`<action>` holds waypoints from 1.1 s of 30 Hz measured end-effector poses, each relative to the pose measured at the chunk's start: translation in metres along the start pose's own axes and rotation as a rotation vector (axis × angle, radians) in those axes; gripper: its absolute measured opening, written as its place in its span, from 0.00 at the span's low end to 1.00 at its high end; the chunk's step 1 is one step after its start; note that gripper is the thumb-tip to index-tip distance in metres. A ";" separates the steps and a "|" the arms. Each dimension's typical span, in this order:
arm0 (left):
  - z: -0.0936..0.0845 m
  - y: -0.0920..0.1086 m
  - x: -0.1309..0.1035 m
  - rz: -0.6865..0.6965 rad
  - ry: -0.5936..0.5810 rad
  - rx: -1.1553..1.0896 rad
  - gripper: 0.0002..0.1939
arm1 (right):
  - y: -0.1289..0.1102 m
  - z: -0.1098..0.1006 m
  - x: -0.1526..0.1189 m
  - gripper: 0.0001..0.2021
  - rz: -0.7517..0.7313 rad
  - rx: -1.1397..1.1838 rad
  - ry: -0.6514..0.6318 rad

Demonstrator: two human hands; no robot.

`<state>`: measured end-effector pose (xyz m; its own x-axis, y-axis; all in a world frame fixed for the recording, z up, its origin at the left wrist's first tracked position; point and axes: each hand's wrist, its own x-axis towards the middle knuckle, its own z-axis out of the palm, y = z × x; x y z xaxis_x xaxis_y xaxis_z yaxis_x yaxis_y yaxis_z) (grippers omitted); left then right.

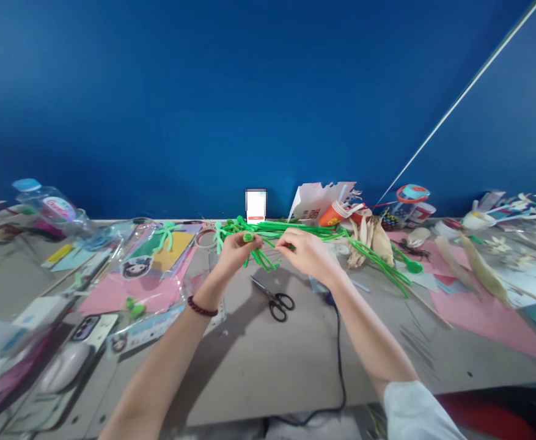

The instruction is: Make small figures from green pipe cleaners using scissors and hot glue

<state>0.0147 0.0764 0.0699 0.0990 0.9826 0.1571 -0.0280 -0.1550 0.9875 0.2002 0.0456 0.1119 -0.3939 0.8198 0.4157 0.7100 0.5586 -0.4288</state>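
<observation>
Right at the middle of the table, toward its far side, a green pipe-cleaner figure [256, 247] is held up just above the surface between the person's 2 hands. The left hand [234, 250] is curled around its coiled end, fingers closed on the green wire. The right hand [305, 252] pinches a strand on the other side, fingertips pressed together on it; loose green ends hang down between the 2 hands.

Just behind the hands lies a bundle of long green pipe cleaners [323, 233], spreading to the right across the table. Directly below the hands, nearer the person, a pair of black-handled scissors [274, 298] lies shut on the grey table [258, 366]. A black cable [340, 354] runs from under the right wrist toward the near edge. On the left wrist sits a dark red bead bracelet [202, 307].

To the left lies a clear packet of coloured craft sheets [157, 269] with a cartoon face sticker, and farther left a plastic bottle [54, 211] lies on its side. To the right of the bundle are dried corn husks [369, 238], an orange paper cup [332, 215] tipped over, and pink paper sheets [478, 311]. A blue wall [249, 91] stands behind the table.
</observation>
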 end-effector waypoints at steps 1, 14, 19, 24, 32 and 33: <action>-0.002 0.001 0.000 -0.027 -0.012 -0.034 0.08 | 0.001 0.001 0.001 0.06 0.002 0.008 -0.011; 0.006 0.008 -0.010 -0.102 -0.353 0.080 0.08 | 0.016 -0.002 0.003 0.06 -0.037 -0.080 0.083; 0.007 -0.001 -0.003 -0.003 -0.022 0.088 0.07 | -0.001 -0.004 -0.001 0.05 -0.001 -0.114 0.056; 0.002 -0.001 0.000 -0.032 0.039 -0.108 0.10 | 0.000 0.006 0.001 0.06 0.029 -0.060 -0.041; 0.003 0.007 -0.005 -0.172 -0.286 -0.137 0.10 | 0.021 0.013 0.009 0.08 0.030 -0.086 0.019; 0.004 0.008 -0.006 -0.174 -0.311 -0.102 0.09 | 0.021 0.012 0.009 0.08 0.022 -0.104 0.029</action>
<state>0.0177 0.0684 0.0771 0.4084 0.9128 -0.0016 -0.0811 0.0381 0.9960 0.2048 0.0657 0.0971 -0.3616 0.8269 0.4307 0.7758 0.5230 -0.3529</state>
